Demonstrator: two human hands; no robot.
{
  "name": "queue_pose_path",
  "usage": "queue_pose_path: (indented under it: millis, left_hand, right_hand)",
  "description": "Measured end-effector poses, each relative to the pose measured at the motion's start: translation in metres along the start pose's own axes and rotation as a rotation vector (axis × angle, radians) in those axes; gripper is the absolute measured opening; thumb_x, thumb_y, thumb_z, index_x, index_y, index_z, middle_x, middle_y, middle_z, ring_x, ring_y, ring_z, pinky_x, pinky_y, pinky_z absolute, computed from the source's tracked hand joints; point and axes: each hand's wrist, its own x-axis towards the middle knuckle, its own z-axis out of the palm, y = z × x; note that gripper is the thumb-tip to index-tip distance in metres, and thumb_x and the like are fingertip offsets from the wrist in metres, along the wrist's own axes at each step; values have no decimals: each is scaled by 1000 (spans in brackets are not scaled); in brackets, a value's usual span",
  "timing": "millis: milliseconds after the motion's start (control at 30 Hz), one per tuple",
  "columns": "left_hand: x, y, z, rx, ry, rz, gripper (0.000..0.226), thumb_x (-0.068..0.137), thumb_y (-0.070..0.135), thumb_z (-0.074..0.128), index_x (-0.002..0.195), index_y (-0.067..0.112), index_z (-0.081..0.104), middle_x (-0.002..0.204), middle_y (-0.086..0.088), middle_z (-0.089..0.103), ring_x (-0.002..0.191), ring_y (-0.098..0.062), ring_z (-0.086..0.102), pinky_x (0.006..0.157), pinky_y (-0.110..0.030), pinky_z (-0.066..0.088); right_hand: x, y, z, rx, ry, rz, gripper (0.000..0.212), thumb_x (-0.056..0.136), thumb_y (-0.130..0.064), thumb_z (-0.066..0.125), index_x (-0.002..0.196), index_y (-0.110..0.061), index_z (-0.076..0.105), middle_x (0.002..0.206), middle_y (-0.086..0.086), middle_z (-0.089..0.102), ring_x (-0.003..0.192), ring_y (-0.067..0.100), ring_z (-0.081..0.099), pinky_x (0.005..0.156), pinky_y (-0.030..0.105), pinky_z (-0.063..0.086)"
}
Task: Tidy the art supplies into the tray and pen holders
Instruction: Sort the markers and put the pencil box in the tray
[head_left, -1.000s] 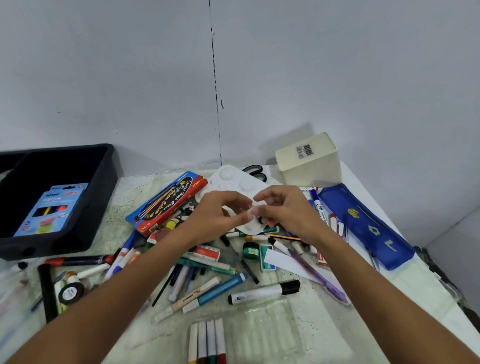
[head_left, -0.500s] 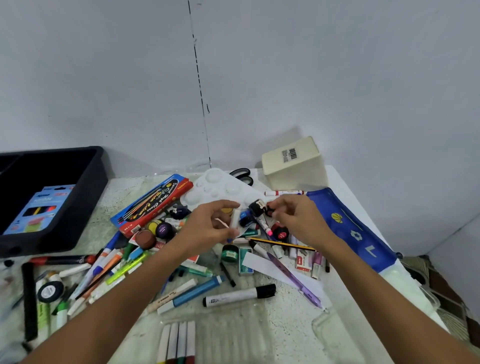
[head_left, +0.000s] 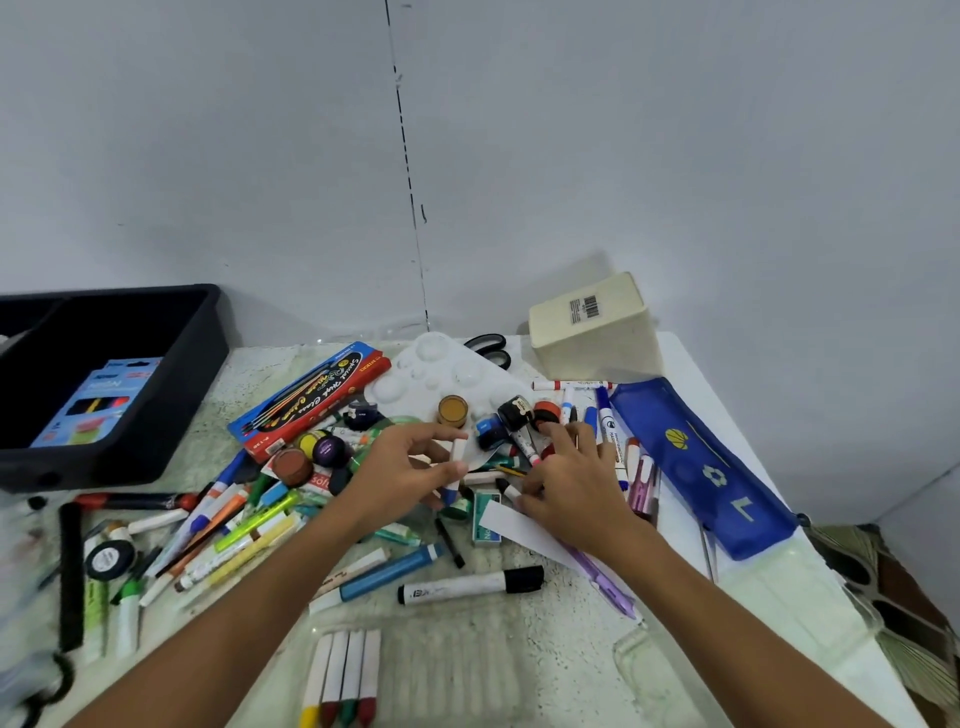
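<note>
My left hand pinches a small white stick between thumb and fingertips, just above the heap of markers and pens. My right hand lies beside it with fingers spread over the markers, fingertips near a red paint pot; it grips nothing that I can see. A black paint pot, a blue pot and an ochre pot stand at the edge of the white palette. The black tray is at the left, holding a blue card pack. The cream pen holder lies at the back right.
A red coloured-pencil box, scissors and a blue pencil case lie around the heap. Nearer me are a black-capped marker, a blue marker, a purple pen, crayons and clear plastic packaging.
My right hand has let go of the black paint pot and dropped onto the markers. My left hand stays beside it, the white stick now upright in its fingers.
</note>
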Motion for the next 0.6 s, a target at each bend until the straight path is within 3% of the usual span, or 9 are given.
queue_pose_path:
  millis: [67,200,367,433,500,600]
  left_hand:
    - [-2,0,-1,-15,6,-4,27,82,8,74,106,20,68,75,-1,69,66,-24,71,51,-27,55]
    - [-4,-1,-2,-32,11,-5,28,82,8,74,107,21,69,79,-4,69,69,-25,72,53,-27,56]
    - [-7,-3,-6,-49,7,4,30,78,7,77,105,18,70,77,-7,72,71,-23,71,59,-32,59]
    - [-10,-2,-9,-52,0,3,29,76,8,78,103,16,70,76,-7,73,68,-19,70,58,-30,59]
    - [-14,-1,-12,-56,-2,-11,28,76,11,78,103,13,71,78,-9,74,62,-18,69,56,-28,58]
    - [-21,1,-16,-62,-17,-38,23,77,15,77,99,10,73,79,-13,74,64,-26,70,58,-31,60]
  right_hand:
    - [1,-3,1,-52,-35,13,33,89,-53,53,100,-30,75,156,4,22,141,33,11,106,50,22]
    - [3,-6,3,-4,-68,21,31,92,-46,53,100,-24,73,159,5,17,145,33,3,108,50,18]
    - [5,-1,0,300,18,10,21,88,-40,63,88,-20,70,150,0,34,142,21,13,105,42,18]
    - [4,1,-1,327,128,-23,17,88,-37,65,88,-20,67,134,-5,51,132,15,31,100,36,21]
    - [3,1,-4,421,185,-70,14,88,-34,66,87,-20,66,103,-9,65,104,10,53,95,38,36]
    - [1,-7,-13,653,94,-132,10,84,-22,72,88,-13,70,76,-7,66,69,5,59,71,32,52]
